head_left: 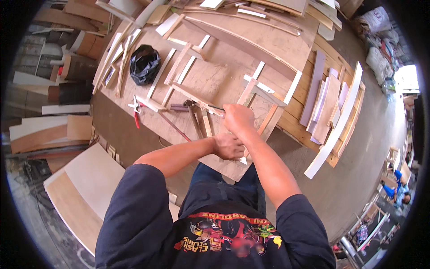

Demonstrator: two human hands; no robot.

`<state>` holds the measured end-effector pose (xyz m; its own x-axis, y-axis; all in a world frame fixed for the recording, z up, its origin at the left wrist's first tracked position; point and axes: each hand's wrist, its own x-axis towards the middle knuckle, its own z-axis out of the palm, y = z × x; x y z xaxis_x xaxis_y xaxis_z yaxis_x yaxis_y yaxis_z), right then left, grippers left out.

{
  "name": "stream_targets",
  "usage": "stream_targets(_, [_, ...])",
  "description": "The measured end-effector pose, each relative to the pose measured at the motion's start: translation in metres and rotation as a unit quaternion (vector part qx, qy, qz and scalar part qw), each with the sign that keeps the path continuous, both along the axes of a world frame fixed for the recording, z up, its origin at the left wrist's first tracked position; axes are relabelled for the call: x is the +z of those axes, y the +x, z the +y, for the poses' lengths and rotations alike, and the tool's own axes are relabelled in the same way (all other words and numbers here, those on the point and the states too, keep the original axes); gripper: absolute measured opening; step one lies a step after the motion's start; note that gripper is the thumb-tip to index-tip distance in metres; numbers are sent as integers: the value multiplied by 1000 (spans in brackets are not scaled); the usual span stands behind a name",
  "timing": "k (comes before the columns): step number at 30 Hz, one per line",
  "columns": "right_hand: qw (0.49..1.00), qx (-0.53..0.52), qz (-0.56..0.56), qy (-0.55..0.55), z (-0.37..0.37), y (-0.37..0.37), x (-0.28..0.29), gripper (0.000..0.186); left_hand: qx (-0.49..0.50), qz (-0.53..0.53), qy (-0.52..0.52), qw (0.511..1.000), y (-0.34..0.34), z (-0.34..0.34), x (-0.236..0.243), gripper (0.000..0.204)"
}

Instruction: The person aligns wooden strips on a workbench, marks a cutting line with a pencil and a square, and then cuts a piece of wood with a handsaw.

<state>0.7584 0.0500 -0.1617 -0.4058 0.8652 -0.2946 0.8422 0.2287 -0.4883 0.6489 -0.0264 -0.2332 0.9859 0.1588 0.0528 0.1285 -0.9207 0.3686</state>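
My right hand (238, 118) is closed at the near end of a narrow wooden strip (197, 98). A thin dark piece shows beside its fingers, too small to name. Just below, my left hand (229, 147) is curled into a fist near the table's front corner; what it grips is hidden. A hammer (195, 117) with a dark head and wooden handle appears to lie left of my hands. Around them, a partly built frame of wooden boards and white-edged strips (242, 42) rests on the plywood tabletop (210, 67).
Red-handled pliers (136, 112) and a black plastic bag (144, 65) lie on the table's left side. At right, a slatted pallet (291, 121) carries several boards and a long white-faced strip (336, 125). Wood panels (85, 184) lean at left. Another person (397, 190) is far right.
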Motion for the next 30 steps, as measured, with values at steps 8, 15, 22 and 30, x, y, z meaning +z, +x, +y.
stream_targets(8, [999, 49, -8, 22, 7, 5, -4, 21, 552, -106, 118, 819, -7, -64, 44, 29])
stream_targets(15, [999, 42, -6, -9, 9, 6, 2, 18, 828, -77, -109, 544, 35, -35, 49, 30])
stream_targets(22, [999, 40, -6, -29, 14, 9, 4, 19, 828, -28, -182, 530, 33, -18, 30, 39])
stream_targets(30, [966, -75, 243, -41, -7, 88, 6, 23, 841, -32, -234, 486, 34, -23, 16, 42])
